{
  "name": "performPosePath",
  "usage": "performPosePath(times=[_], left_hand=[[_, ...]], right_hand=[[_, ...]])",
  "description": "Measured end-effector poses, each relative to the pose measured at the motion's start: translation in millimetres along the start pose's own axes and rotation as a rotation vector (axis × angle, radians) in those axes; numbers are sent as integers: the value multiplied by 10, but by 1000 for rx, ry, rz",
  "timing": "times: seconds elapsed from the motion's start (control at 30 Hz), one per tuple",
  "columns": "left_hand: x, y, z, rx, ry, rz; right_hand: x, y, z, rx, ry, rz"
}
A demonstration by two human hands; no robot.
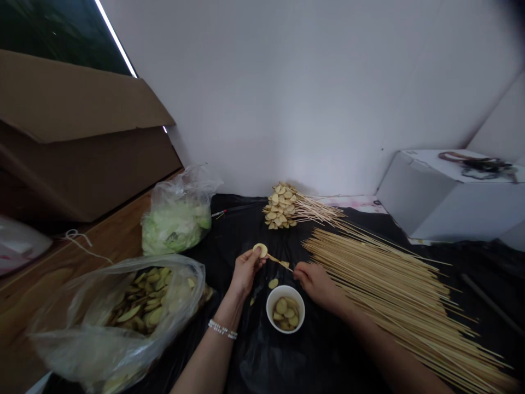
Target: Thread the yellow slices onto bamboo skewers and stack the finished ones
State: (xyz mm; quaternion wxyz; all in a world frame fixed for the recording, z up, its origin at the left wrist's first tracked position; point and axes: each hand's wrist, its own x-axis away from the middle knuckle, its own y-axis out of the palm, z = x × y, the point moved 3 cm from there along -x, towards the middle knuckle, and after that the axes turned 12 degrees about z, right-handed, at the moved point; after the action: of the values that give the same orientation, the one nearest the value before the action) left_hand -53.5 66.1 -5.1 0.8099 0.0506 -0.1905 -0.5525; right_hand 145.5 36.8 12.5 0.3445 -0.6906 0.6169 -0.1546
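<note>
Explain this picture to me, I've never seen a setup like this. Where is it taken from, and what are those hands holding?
There's no machine here, just a person's two bare hands, seen from a camera worn on their head and looking forward and down. The left hand pinches a pale round slice, perhaps potato. The right hand holds a thin wooden skewer, its tip at the slice. On the black plastic sheet lie a white bowl of slices, a spread of loose skewers and a bundle of skewers threaded with slices. A clear plastic bag of more slices sits to the left.
</note>
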Motion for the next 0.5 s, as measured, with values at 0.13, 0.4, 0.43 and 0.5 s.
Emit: performPosePath(times=[0.13,0.4,0.43,0.5], left_hand=[[17,28,-19,-20,-37,-43],[-69,-48,-10,109,-77,75],[-82,-59,-12,138,-82,91],[-95,-68,-19,170,-84,101]], right_hand=[[-23,-5,57,-197,140,-68],[-41,-23,96,-32,-35,124],[-36,-27,94,8,-56,141],[-20,-38,74,96,-109,167]])
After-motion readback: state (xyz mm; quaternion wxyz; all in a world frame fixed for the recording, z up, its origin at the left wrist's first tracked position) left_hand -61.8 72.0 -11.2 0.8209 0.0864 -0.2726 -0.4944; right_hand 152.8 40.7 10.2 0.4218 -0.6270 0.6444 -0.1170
